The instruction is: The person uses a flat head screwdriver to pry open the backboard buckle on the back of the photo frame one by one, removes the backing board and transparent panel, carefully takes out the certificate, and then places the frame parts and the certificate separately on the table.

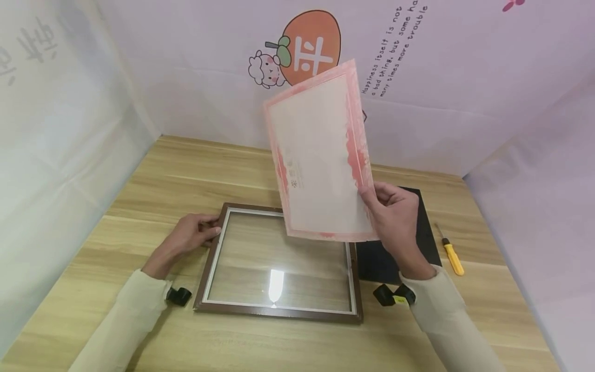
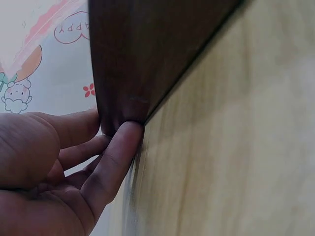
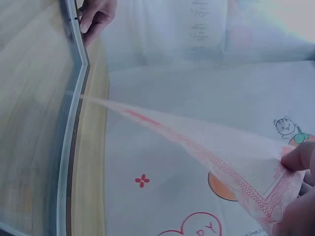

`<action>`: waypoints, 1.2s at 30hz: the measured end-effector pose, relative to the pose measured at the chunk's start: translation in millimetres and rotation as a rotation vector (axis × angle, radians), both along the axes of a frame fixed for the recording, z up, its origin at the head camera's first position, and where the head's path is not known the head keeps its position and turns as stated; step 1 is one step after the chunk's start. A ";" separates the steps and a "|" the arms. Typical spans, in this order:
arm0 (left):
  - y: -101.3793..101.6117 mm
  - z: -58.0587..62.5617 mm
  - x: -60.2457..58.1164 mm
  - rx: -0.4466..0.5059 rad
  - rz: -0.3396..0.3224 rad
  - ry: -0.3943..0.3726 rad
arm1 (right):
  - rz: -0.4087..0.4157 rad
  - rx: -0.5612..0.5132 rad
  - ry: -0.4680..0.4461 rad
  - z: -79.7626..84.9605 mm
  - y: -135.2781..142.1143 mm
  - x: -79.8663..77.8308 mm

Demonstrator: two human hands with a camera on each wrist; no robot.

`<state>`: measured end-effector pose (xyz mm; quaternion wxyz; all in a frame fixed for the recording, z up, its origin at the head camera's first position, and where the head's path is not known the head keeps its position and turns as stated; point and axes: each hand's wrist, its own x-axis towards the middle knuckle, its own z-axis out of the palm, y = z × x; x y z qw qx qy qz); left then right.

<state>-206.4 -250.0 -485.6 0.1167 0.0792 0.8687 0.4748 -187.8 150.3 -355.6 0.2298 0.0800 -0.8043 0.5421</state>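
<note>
My right hand [image 1: 397, 217] pinches a pink-bordered paper certificate [image 1: 321, 160] by its lower right side, thumb on the face turned to me. The sheet is held up tilted above the far right part of a brown picture frame [image 1: 279, 311], hiding some of it. The frame lies on the table with its clear pane [image 1: 279, 258] inside a pale inner edge. At the frame's left side, my left hand [image 1: 190, 232] grips the brown edge near the far corner. The left wrist view shows its fingers [image 2: 110, 162] against the frame's outer side.
A black backing board [image 1: 425, 232] lies right of the frame, partly behind my right hand. Farther right is a screwdriver [image 1: 453, 258] with a yellow handle. Printed cloth walls [image 1: 200, 103] stand behind and beside the wooden table [image 1: 139, 206].
</note>
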 end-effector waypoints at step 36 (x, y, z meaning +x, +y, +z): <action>2.9 1.6 13.3 0.021 -0.021 0.009 | -0.147 -0.951 -0.448 -83.1 -44.0 -20.7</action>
